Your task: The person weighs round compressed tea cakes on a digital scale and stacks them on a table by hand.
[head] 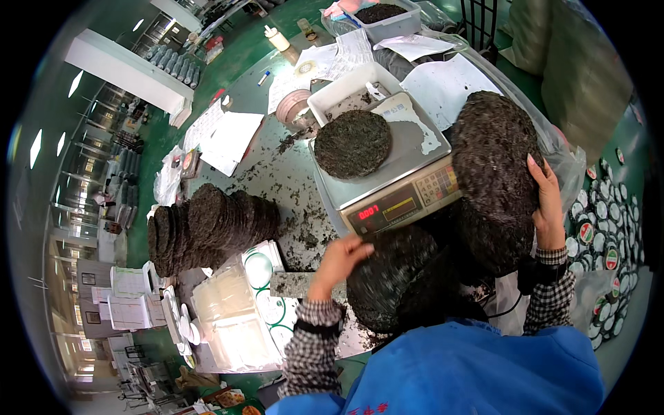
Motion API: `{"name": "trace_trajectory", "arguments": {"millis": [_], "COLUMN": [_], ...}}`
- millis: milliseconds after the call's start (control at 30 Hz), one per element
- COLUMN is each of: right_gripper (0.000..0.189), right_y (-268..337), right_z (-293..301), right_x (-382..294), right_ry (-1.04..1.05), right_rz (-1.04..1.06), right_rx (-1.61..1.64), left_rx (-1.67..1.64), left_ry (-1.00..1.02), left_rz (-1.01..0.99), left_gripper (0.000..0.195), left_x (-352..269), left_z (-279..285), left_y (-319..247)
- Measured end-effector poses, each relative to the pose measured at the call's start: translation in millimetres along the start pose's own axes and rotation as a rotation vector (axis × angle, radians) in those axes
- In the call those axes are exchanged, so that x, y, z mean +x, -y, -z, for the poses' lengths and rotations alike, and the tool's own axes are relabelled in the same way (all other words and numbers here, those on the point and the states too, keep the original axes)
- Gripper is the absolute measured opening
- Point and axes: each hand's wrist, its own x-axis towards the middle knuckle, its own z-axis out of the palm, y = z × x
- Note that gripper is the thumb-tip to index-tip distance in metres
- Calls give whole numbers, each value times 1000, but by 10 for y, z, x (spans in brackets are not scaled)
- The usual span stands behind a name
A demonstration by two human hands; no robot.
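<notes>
A dark round pressed cake (pixel 353 144), apparently of compressed tea, lies flat on the metal pan of a digital scale (pixel 358 189). My left hand (pixel 340 262) has its thumb and fingers at the rim of another dark cake (pixel 389 277), blurred by motion, in front of the scale. On the right, my right hand (pixel 547 202) grips the outer edge of a dark cake (pixel 495 150). Below that one, more dark cake material (pixel 495 241) shows; how many pieces there are is hard to tell. The scale's red display is lit.
Stacked dark cakes (pixel 223 223) stand at the left, near plastic-wrapped paper sheets (pixel 238 316). A white tray (pixel 324 98) with crumbs sits behind the pan. Loose crumbs dot the grey table (pixel 290 192). Printed papers (pixel 233 140) and a bin of dark leaf (pixel 394 28) lie farther back.
</notes>
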Motion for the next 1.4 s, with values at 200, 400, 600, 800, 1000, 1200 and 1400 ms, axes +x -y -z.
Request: {"name": "trace_trajectory", "arguments": {"millis": [200,400,600,800,1000,1200,1400], "right_gripper": [68,74,94,62,47,46,45], "right_y": [-20,-126,-850,-362,188,532,-179], "right_z": [-311,-953,-1177,-1431,-860,-313,-953], "right_x": [198,219,613,-191,-253,413,1039], "right_ry": [-45,-120,97,713,560,-27,190], "right_rz": [-67,19,630,-129,39,79,-192], "right_rx": [57,-7,-737,-324,-667,-271,105], "left_rx": [-785,-255,-1045,-381,-403,432,-322], "left_ry": [-855,-925,-1166,-972,-911,-19,-386], "left_rz": [-135,337,-43,-222,-338,168,114], "left_gripper": [37,36,22,12,17,65,52], "left_x": [1607,1609,21,134,450,512,96], "left_z": [600,416,422,24,-694,-1485,-1106], "left_y": [-4,1095,310,-749,-1187,-846,-1087]}}
